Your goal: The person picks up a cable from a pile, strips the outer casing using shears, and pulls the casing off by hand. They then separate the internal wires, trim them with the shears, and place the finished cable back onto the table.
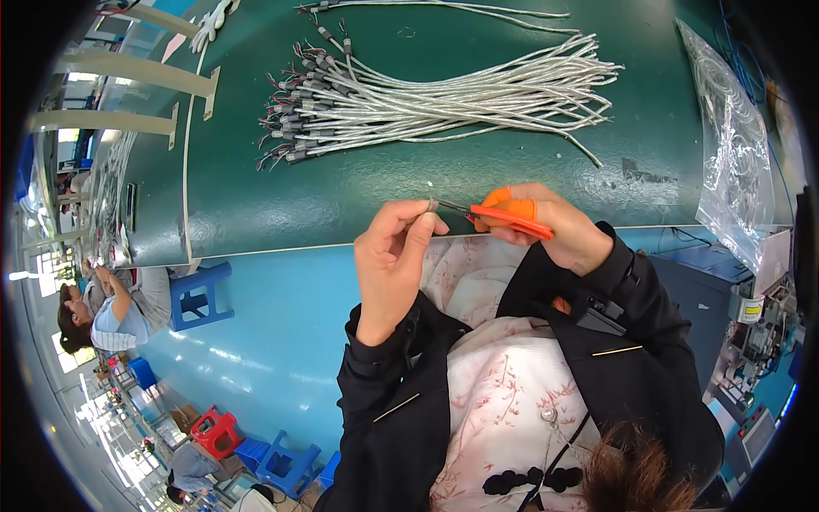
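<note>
My left hand point(394, 256) is closed in a pinch, thumb against fingers, just over the near edge of the green table point(281, 205). A small greyish piece point(432, 206) shows at its fingertips; its kind is too small to make out. My right hand point(546, 224) is wrapped round orange-handled scissors point(512, 222). Their thin dark blades point left and reach the piece at the left fingertips. Orange covers some of the right fingers. Beyond both hands lies a bundle of silvery braided cables point(444, 98), their stripped ends with grey sleeves and thin reddish wires to the left.
More cables point(444, 7) lie at the far edge. A clear plastic bag point(729, 145) of coiled cable hangs over the table's right end. White brackets point(136, 72) stand at the left. A blue stool point(202, 296) and a seated person point(115, 311) are left of the table.
</note>
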Tool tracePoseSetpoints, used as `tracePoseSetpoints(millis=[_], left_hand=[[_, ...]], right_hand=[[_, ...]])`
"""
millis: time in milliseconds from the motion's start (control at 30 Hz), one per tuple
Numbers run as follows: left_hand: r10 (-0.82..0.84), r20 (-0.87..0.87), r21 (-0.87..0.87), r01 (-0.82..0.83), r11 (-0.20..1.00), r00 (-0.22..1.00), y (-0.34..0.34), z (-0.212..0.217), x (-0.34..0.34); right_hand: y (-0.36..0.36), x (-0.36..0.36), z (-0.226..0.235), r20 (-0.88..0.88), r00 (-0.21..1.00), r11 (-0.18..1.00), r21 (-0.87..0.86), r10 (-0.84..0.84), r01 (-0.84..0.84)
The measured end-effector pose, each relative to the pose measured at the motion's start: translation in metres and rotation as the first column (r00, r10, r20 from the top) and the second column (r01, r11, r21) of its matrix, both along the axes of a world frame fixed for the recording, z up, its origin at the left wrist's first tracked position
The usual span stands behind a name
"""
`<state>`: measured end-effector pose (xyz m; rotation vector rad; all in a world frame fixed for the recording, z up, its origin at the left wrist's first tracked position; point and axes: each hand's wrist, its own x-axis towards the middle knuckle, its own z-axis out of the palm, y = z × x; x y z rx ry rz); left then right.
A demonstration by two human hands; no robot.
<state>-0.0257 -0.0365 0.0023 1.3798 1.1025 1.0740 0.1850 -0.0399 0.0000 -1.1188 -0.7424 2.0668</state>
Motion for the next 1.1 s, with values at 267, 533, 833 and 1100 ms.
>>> tracePoseSetpoints(millis=[267,533,833,1100], left_hand=[[0.139,-0.436,0.259,-0.024,0.966,0.889,0.000,-0.010,0.005],[-0.019,0.013,0.027,0.019,0.999,1.000,0.007,-0.014,-0.006],[-0.097,-0.204,0.287,0.154,0.946,0.974,0.001,-0.002,-0.018],[-0.093,0.387,-0.080,0.134,0.988,0.918,0.008,-0.017,-0.018]], right_hand=[[-0.005,-0.019,0.006,0.509,0.417,0.329,0.840,-0.753,-0.431],[0.014,-0.006,0.015,0.362,0.932,0.974,0.208,0.006,-0.087],[-0.007,-0.008,0.022,0.579,0.806,0.926,0.359,-0.123,-0.117],[0.004,-0.025,0.011,0.259,0.959,0.927,0.376,-0.113,0.008]])
